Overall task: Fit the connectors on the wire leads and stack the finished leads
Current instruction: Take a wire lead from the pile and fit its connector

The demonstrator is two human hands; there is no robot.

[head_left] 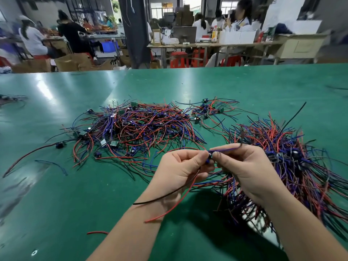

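Observation:
My left hand (180, 166) pinches a small dark connector (210, 157) between thumb and fingers; a black lead (165, 194) and a red lead (169, 210) trail from it down over my left wrist. My right hand (244, 166) pinches a blue wire (226, 149) that runs into the connector from the right. Both hands meet above the green table (56, 185). A loose heap of red, blue and black leads with small parts (135, 127) lies beyond my hands. A denser pile of leads (282, 157) lies to the right, partly under my right forearm.
A smaller cluster of leads with connectors (209, 110) lies at the back centre. Stray leads lie at the left (50, 164) and a short red piece (98, 232) near the front. Other people work at benches beyond the table's far edge.

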